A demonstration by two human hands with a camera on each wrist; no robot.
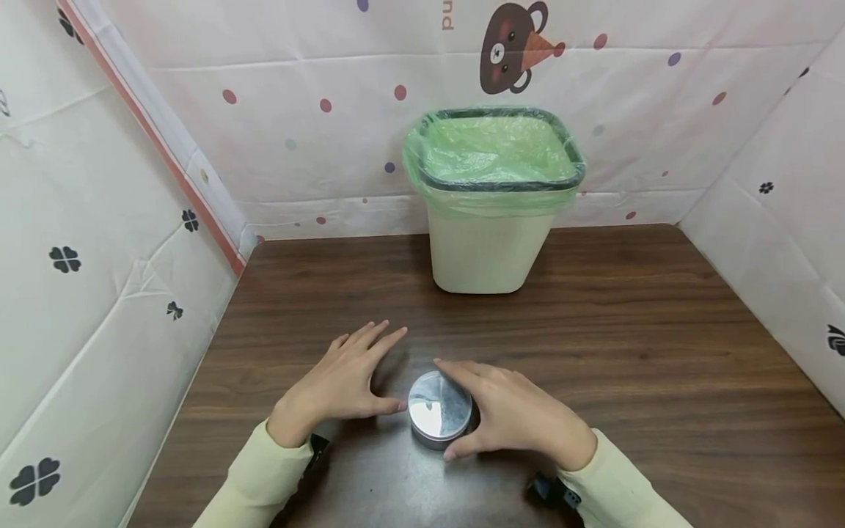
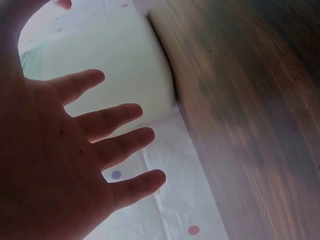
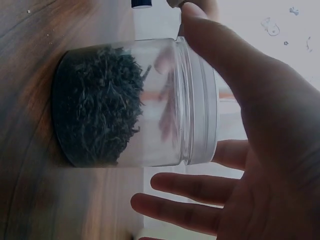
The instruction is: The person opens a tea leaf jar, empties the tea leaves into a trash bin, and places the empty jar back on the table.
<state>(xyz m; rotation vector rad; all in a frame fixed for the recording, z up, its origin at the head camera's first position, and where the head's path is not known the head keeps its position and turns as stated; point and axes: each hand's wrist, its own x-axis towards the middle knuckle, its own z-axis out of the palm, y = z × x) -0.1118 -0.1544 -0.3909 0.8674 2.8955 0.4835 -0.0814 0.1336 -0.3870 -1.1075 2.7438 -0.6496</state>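
Observation:
A clear, round jar stands upright on the table, partly filled with dark, dried, leaf-like shreds. Its lid catches bright light from above. My right hand curves around the jar's right side, thumb at the near edge and fingertips at the far edge. In the right wrist view its fingers stay fairly straight and spread, with the thumb overlapping the lid's rim. To the jar's left, my left hand hovers with fingers spread and nothing held, its thumb tip close to the lid.
Behind the jar, a pale bin lined with a green plastic bag stands at the table's back edge. The dark wooden table is bordered by printed white sheets at the back and both sides.

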